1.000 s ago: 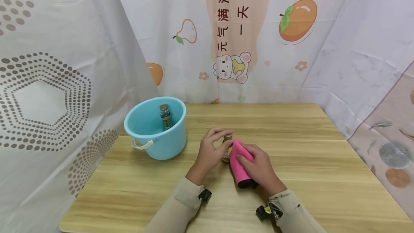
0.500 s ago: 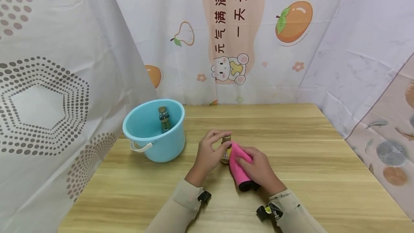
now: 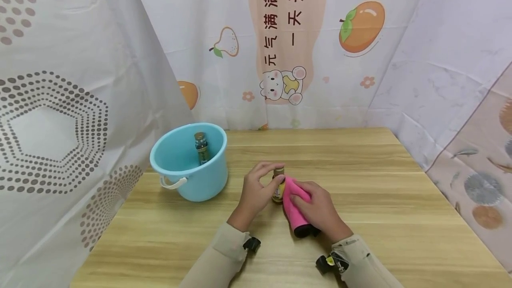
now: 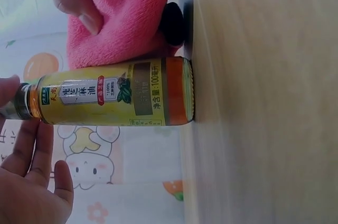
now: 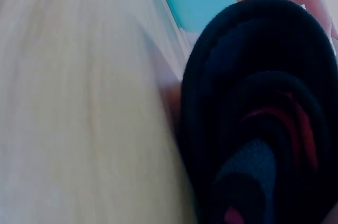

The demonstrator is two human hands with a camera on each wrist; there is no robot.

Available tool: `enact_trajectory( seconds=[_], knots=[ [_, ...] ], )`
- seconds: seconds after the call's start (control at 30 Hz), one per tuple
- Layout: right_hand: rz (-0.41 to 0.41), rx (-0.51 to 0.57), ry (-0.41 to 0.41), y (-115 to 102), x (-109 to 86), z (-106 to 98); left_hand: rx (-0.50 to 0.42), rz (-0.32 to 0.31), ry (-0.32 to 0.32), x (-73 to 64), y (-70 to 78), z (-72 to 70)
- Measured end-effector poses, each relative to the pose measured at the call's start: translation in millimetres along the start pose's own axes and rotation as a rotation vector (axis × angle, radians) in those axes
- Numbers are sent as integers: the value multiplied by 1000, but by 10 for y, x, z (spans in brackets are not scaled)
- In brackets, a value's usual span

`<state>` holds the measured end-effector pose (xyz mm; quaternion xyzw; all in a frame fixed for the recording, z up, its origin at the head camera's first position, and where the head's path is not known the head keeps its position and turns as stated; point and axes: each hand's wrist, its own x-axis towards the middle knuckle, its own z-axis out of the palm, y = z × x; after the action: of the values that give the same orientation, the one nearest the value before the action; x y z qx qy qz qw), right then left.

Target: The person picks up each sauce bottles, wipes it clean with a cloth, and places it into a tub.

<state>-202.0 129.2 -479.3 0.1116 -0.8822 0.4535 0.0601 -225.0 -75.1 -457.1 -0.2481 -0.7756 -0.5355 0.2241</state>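
Note:
A small sesame oil bottle (image 4: 113,94) with a yellow label stands upright on the wooden table. My left hand (image 3: 256,192) pinches its cap between thumb and fingers. A folded pink cloth (image 3: 294,214) with black edging is gripped in my right hand (image 3: 320,206), thumb on top. In the left wrist view, the cloth (image 4: 124,12) lies right against the bottle's side. The rolled black edge (image 5: 253,15) of the cloth fills much of the right wrist view, and my right fingers are mostly hidden there.
Left of my hands stands a light blue bucket (image 3: 204,183) with a white handle (image 3: 173,183). Another dark bottle (image 3: 202,148) with a gold cap leans inside it. Behind the wooden table (image 3: 340,159) hangs a printed white curtain (image 3: 332,92), with more curtains at both sides.
The head view has shifted slightly, so everything sits a little further left. Both hands keep the same hold on bottle and cloth, with hardly any movement.

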Motion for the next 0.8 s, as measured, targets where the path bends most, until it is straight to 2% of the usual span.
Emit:
enact_trajectory(
  seconds=[0.13,0.33,0.47,0.8],
  knots=[
    [-34,27,38,-9,-3,12,-2,-8,4,-18,6,-10],
    [-137,84,125,10,-2,31,-11,28,27,-15,7,4],
    [-197,116,167,25,-6,32,-6,24,33,-19,8,14],
    [-289,155,182,-3,8,21,26,22,34,-10,9,-1]
  ],
)
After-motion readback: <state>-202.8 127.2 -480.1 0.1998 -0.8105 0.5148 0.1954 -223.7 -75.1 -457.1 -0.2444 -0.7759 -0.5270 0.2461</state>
